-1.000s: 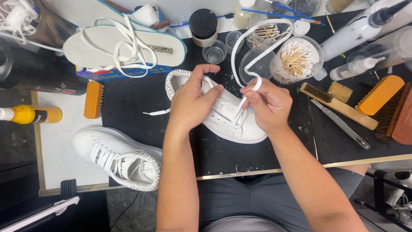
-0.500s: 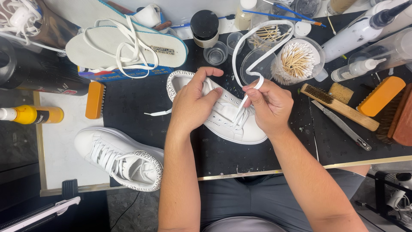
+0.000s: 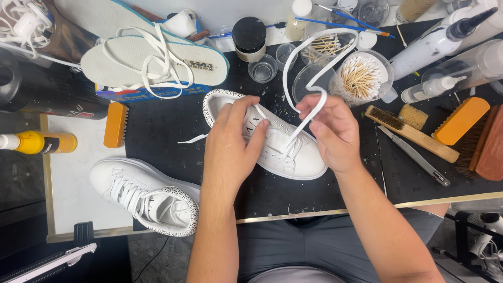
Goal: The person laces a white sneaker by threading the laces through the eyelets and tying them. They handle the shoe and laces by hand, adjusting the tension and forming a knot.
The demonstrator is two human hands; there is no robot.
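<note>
Right hand [image 3: 335, 133] pinches the limp white lace [image 3: 314, 86] near its tip (best grip); left hand [image 3: 233, 144] clamps the light, firm sneaker [image 3: 301, 160].

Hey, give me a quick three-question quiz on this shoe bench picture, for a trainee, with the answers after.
1. True or false: the left hand rests on the white sneaker on the black mat.
2. What does the right hand pinch? A) a brush B) the white lace C) a bottle
3. Where does the second sneaker lie, seen from the camera?

Key: 1 true. 2 B. 3 At lower left, already laced, apart from both hands.
</note>
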